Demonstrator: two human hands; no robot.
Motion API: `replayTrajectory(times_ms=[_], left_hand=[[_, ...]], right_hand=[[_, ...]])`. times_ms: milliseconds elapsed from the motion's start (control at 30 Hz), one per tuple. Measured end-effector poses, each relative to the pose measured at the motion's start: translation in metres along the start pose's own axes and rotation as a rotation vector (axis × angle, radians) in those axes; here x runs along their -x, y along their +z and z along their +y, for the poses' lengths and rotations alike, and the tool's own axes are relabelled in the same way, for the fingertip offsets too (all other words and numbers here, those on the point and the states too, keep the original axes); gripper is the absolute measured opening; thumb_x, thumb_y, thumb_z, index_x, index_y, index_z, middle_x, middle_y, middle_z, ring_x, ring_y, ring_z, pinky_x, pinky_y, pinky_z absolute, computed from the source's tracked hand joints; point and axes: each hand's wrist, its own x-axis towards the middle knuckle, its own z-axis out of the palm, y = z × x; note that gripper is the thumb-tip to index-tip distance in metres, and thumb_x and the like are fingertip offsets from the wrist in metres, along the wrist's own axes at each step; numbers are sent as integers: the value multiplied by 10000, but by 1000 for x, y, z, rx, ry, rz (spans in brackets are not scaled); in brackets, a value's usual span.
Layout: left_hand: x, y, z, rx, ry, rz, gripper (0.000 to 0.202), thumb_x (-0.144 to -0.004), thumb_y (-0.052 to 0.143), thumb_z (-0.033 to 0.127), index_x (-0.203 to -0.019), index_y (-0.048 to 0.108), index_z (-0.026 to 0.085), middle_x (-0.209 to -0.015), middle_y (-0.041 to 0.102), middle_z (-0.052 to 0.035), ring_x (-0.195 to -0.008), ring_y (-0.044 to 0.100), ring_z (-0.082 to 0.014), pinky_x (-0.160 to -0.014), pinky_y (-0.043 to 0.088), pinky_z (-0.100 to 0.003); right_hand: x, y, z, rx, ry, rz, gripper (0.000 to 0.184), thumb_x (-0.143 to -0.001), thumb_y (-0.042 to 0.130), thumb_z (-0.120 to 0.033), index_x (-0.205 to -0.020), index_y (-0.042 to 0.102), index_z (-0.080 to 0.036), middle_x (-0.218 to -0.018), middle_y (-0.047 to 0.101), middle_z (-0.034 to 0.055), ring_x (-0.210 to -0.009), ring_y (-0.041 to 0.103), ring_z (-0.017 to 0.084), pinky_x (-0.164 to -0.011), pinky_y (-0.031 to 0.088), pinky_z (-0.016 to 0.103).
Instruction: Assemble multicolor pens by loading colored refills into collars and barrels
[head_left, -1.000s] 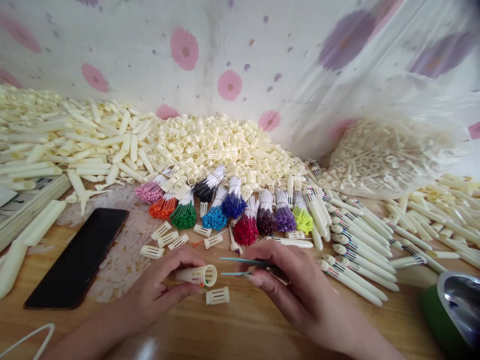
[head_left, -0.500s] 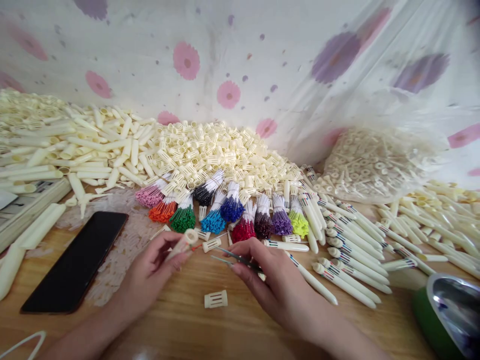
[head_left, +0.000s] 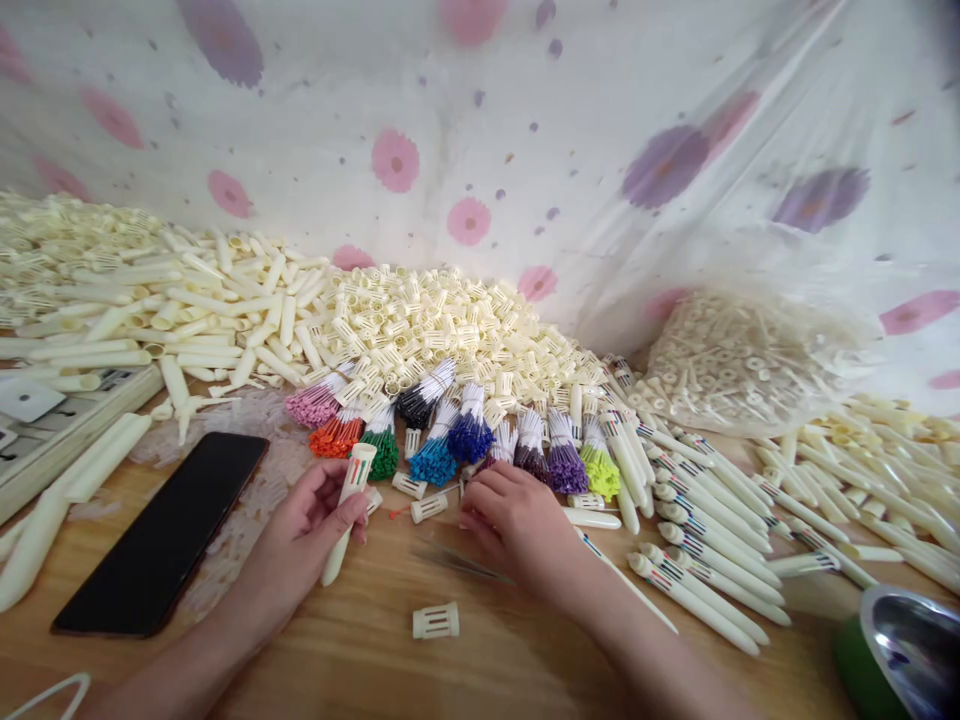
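Note:
My left hand is closed around a cream pen barrel, tilted upright, with coloured marks in the slots at its top end. My right hand is curled with fingertips down at the bundle of dark red refills, partly covering it; what the fingertips pinch is hidden. Blurred tweezers show just below that hand; whether it still grips them is unclear. Between the hands lie a slotted collar and an orange refill. Another slotted collar lies nearer me.
Refill bundles, such as the blue one, stand before a heap of slotted collars. Assembled multicolour pens lie right, near a green-sided metal bowl. A phone lies left. A clear bag of parts sits behind.
My left hand has turned the barrel more upright. My right hand has moved forward to the dark red refills, and the tweezers have shifted from its fingertips to below it. The view has shifted slightly.

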Motion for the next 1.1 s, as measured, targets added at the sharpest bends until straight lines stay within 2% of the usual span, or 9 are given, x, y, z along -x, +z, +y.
replayTrajectory(times_ms=[133, 233, 367, 500, 733, 1100], left_hand=[[0, 1, 2, 21, 7, -9, 342, -672, 740, 404, -910, 597, 205, -706, 620, 49, -559, 559, -117, -551, 476, -237], [0, 2, 4, 24, 10, -4, 333, -664, 740, 420, -880, 609, 203, -680, 619, 45, -559, 557, -125, -551, 483, -247], [0, 3, 7, 45, -9, 22, 378, -612, 771, 439, -848, 615, 189, -668, 620, 33, -540, 552, -125, -529, 489, -253], [-2, 3, 7, 56, -43, 34, 376, -620, 763, 436, -847, 612, 177, -676, 623, 29, -527, 557, -119, -514, 476, -236], [-5, 0, 6, 97, -54, 14, 321, -651, 755, 387, -857, 612, 186, -635, 609, 49, -512, 547, -104, -496, 454, -208], [-7, -1, 2, 111, -73, 20, 396, -619, 774, 406, -878, 592, 167, -652, 598, 48, -533, 517, -90, -489, 449, -191]], right_hand=[[-30, -11, 14, 37, 43, 89, 287, -906, 521, -302, -660, 573, -163, -678, 603, 33, -698, 523, 169, -668, 396, 273], [-58, -17, 24, 128, 81, 112, 274, -945, 446, -283, -758, 593, -148, -762, 630, 68, -754, 550, 183, -700, 396, 285], [-93, -12, 34, 197, -53, 58, 144, -930, 457, -181, -981, 589, -151, -924, 650, 79, -846, 565, 181, -741, 388, 275], [-116, -3, 33, 250, -208, -19, 158, -897, 471, -105, -999, 582, -153, -885, 654, 57, -800, 562, 172, -694, 371, 267], [-131, 1, 23, 363, -359, -116, 140, -920, 440, -127, -946, 576, -142, -830, 653, 64, -727, 559, 171, -633, 356, 285], [-135, 0, 27, 448, -424, -161, 112, -914, 475, -124, -908, 587, -116, -783, 653, 75, -702, 584, 178, -615, 377, 284]])
